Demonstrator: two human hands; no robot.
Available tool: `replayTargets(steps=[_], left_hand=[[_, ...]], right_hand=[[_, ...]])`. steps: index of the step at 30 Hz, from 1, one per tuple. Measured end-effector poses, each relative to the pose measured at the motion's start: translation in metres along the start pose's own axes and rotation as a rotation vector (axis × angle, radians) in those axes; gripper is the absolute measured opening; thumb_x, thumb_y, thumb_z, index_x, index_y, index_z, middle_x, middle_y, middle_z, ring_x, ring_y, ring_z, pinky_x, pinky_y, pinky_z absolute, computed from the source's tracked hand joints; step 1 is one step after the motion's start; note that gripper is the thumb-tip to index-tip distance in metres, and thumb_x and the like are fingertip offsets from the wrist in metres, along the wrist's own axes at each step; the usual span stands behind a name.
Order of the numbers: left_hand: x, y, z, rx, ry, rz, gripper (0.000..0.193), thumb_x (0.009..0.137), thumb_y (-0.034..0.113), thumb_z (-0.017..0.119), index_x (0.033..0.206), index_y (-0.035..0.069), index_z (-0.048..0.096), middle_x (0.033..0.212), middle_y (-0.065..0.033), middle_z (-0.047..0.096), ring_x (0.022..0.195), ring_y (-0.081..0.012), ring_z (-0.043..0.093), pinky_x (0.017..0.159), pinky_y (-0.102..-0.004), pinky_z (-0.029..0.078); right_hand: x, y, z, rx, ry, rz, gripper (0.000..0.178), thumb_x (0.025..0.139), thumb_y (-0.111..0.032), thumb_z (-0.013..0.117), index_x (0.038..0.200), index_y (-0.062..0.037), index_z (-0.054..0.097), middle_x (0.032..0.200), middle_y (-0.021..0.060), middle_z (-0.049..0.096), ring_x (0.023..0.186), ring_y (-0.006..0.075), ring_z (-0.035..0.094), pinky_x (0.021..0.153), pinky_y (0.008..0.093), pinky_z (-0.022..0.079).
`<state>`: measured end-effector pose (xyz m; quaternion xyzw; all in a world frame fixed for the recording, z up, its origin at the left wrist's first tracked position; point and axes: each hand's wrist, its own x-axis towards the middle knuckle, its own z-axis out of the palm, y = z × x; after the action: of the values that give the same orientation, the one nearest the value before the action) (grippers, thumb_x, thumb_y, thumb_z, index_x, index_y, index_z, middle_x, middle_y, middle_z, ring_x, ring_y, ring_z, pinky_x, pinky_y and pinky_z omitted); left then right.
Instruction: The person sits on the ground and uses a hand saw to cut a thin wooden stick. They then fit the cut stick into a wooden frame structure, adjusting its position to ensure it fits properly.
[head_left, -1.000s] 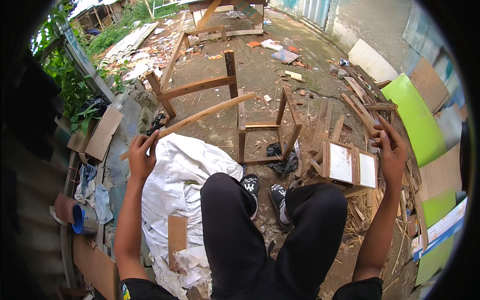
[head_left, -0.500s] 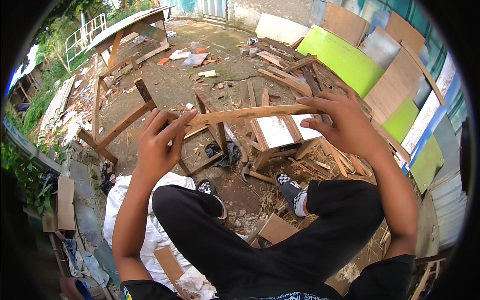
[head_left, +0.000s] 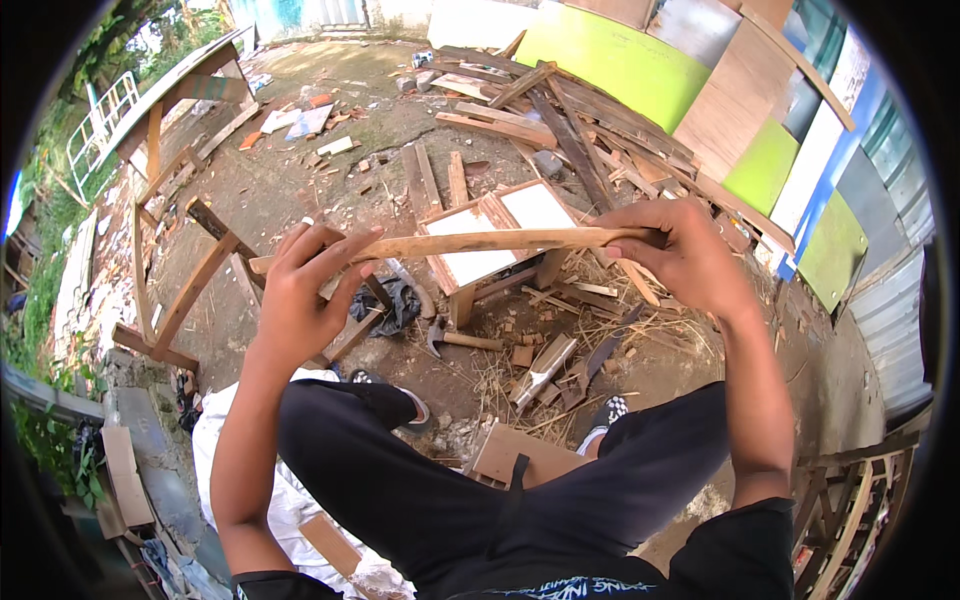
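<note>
A long, narrow strip of wood point(head_left: 480, 241) is held up crosswise in front of me, above the ground. My left hand point(head_left: 300, 285) grips it near its left end, with the tip sticking out beyond the fingers. My right hand point(head_left: 685, 255) pinches the other end between thumb and fingers. Beneath the strip stands a low wooden stand with white panels on top point(head_left: 472, 266). A hammer point(head_left: 470, 341) with a wooden handle lies on the ground in front of that stand, beside a black plastic bag point(head_left: 395, 305).
A wooden frame point(head_left: 195, 295) stands at left, with a large tilted table point(head_left: 165, 95) behind it. Planks are heaped point(head_left: 560, 120) at the back, near leaning green panels point(head_left: 610, 60). A dark blade-like piece point(head_left: 602, 352) and wood scraps lie ahead. A white sack point(head_left: 285, 500) lies beside my left leg.
The view has swung to the right, so the stand and hammer appear further left. My right foot has shifted away from the hammer. Both hands still hold the wood strip.
</note>
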<state>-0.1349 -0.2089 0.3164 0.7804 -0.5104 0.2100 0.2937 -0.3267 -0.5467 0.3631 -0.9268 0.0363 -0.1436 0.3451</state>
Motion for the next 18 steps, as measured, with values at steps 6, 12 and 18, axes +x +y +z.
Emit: replayTargets(steps=[6,12,18], left_hand=[[0.052,0.033,0.106,-0.021,-0.128,-0.004,0.027,0.087,0.025,0.08,0.107,0.008,0.078,0.085,-0.0087,0.068,0.076,-0.0268,0.064,0.077,-0.0399,0.049],[0.043,-0.003,0.218,-0.068,-0.282,-0.293,0.03,0.089,0.036,0.079,0.092,0.006,0.077,0.078,-0.0122,0.071,0.07,-0.0325,0.069,0.067,-0.0441,0.053],[0.037,-0.045,0.29,-0.004,-0.397,-0.524,0.041,0.092,0.047,0.072,0.092,0.006,0.075,0.08,-0.0167,0.073,0.077,-0.0365,0.072,0.068,-0.0461,0.055]], right_hand=[[-0.014,0.057,0.011,0.062,-0.019,0.238,0.024,0.092,-0.004,0.073,0.115,-0.007,0.078,0.094,0.0121,0.077,0.076,0.0169,0.068,0.071,0.0323,0.054],[-0.022,0.188,0.074,-0.016,0.577,0.176,0.028,0.1,-0.008,0.065,0.127,-0.0018,0.07,0.105,0.0112,0.074,0.083,0.0163,0.068,0.08,0.0302,0.054],[-0.071,0.337,0.191,0.331,0.564,0.825,0.023,0.1,-0.013,0.062,0.116,-0.0009,0.073,0.098,0.0138,0.074,0.089,0.028,0.072,0.08,0.0387,0.055]])
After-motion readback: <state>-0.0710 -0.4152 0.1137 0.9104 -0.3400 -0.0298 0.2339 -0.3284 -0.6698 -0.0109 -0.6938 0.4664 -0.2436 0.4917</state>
